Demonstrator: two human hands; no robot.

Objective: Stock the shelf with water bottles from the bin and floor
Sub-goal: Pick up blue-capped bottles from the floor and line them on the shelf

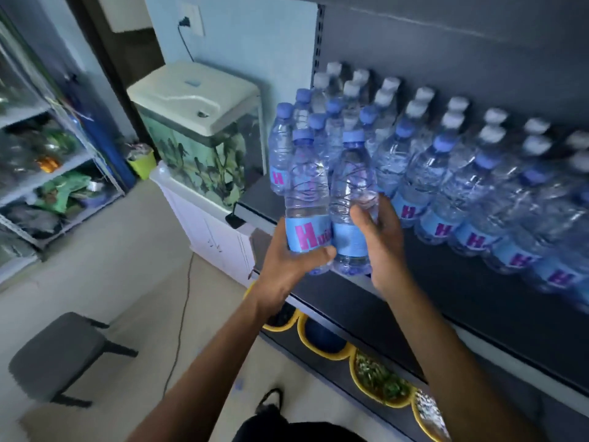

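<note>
Fish tank [204,145]: left of shelf end, on white cabinet.
Left hand [291,260]: wrapped round label of left bottle [306,193], upright.
Right hand [384,247]: gripping right bottle [350,193], touching left bottle, at front edge of shelf [462,298].
Stocked bottles [446,173]: rows on shelf, behind and rightward.

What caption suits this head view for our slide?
Left hand and right hand hold two bottles at a bottle-lined shelf.
</note>
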